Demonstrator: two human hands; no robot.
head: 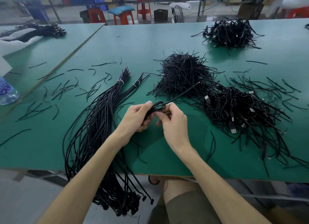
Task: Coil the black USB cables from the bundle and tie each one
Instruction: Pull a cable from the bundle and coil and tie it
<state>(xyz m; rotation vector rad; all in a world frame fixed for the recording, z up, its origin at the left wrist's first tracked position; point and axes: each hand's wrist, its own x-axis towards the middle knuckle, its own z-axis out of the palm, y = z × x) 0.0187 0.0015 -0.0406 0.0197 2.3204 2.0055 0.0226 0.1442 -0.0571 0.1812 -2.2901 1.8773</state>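
My left hand and my right hand meet above the green table, both closed on one small coil of black USB cable. A thin black tie sticks out from the coil, pointing up and to the right. The bundle of long black USB cables lies to my left, bound with white ties near its far end and hanging over the table's front edge. A pile of coiled, tied cables rests to my right.
A heap of loose black twist ties sits behind my hands, with single ties scattered over the table's left part. Another pile of coiled cables lies at the far right. A clear water bottle stands at the left edge. Red stools stand beyond the table.
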